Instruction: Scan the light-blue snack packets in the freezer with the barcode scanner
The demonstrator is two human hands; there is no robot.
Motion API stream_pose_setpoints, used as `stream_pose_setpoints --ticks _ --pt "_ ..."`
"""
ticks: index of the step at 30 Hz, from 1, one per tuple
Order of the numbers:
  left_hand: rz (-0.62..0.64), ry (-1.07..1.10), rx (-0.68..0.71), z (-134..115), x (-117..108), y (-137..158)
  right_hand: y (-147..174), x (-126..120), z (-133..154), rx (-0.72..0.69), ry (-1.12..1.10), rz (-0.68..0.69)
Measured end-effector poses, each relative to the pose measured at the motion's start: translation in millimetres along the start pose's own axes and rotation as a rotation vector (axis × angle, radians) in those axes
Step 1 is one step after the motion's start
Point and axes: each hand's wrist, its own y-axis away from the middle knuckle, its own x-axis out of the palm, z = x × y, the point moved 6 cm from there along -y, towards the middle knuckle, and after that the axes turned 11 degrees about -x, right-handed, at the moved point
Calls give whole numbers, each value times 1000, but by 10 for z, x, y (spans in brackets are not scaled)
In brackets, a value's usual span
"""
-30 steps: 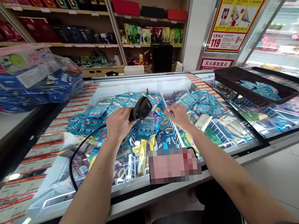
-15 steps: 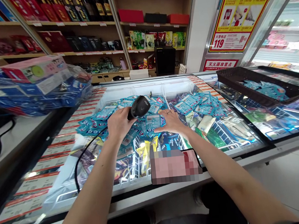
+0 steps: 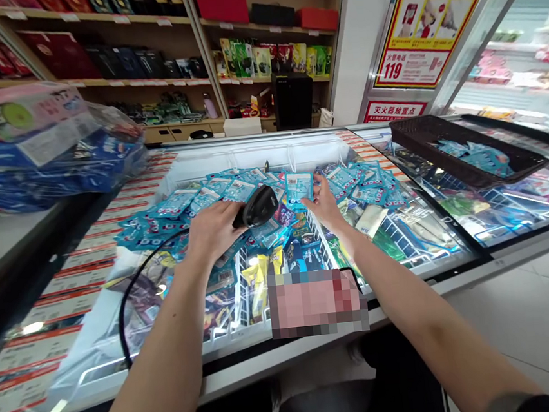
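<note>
Wall poster w/ "火警电话 119"; sign below w/ "灭火器放置点"

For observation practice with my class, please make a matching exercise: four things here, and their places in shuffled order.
1. Black barcode scanner
2. Single turquoise packet
3. Dark basket
4. Plastic-wrapped boxes

A. Far left of the view
B. In the right hand
C. Right side, with packets inside
D. In the left hand

Pairs: 1-D; 2-B; 3-C; 4-A
</note>
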Motion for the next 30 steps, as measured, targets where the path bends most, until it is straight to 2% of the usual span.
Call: stream_pose_setpoints --ticks 9,15,22,30 --pt "5 11 -18 -13 24 -3 -26 -59 -49 -19 -83 -34" --pt "44 0 -9 -26 57 -23 -12 -46 -112 71 -82 -40" --pt "33 36 -6 -23 29 -43 -28 -99 2 93 -3 -22" --pt "22 29 -7 -29 24 -56 -34 -82 -6 90 -41 -23"
